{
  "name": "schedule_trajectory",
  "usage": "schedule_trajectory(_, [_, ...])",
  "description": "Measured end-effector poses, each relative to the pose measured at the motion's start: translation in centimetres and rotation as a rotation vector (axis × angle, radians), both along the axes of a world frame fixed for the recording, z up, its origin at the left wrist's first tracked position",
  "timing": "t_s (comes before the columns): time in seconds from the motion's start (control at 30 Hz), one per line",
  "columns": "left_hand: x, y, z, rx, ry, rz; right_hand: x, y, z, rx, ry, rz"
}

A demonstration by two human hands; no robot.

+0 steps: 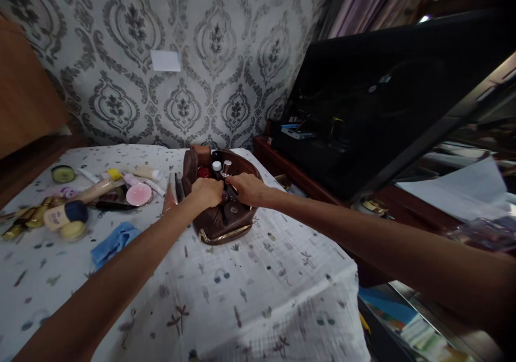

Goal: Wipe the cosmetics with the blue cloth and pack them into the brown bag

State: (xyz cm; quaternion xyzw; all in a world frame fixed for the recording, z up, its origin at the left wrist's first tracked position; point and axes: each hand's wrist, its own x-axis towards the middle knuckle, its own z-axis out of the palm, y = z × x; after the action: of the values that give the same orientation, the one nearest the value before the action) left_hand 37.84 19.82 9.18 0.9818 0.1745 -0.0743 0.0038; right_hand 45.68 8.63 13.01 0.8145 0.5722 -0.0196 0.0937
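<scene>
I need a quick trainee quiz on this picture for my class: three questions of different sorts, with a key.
1. Where are the left hand and right hand?
a) at the curtain
b) at the brown zippered bag
c) at the wallpaper
2. True or false: the navy-capped bottle lies inside the bag.
3. Fill in the colour: the crumpled cloth on the patterned sheet is ____.
Key: 1 b; 2 false; 3 blue.

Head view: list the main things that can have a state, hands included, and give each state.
Brown bag: open, with things inside
White-capped container: capped, in the bag
Dark-capped bottle: capped, lying down
Blue cloth: crumpled
Printed sheet: spread, wrinkled
Left hand: curled, at the bag
Right hand: at the bag; grip unclear
</scene>
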Motion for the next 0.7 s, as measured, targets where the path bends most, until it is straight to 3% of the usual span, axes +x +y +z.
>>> schedule_trajectory(0.43, [-0.52, 0.13, 0.07, 0.031, -0.008, 0.002, -0.02, -0.05, -0.69, 0.019, -0.012, -0.011])
schedule_trajectory(0.7, [-0.56, -0.02, -0.17, 0.039, -0.042, 0.009, 0.27, -0.11, -0.84, 0.022, -0.025, 0.060])
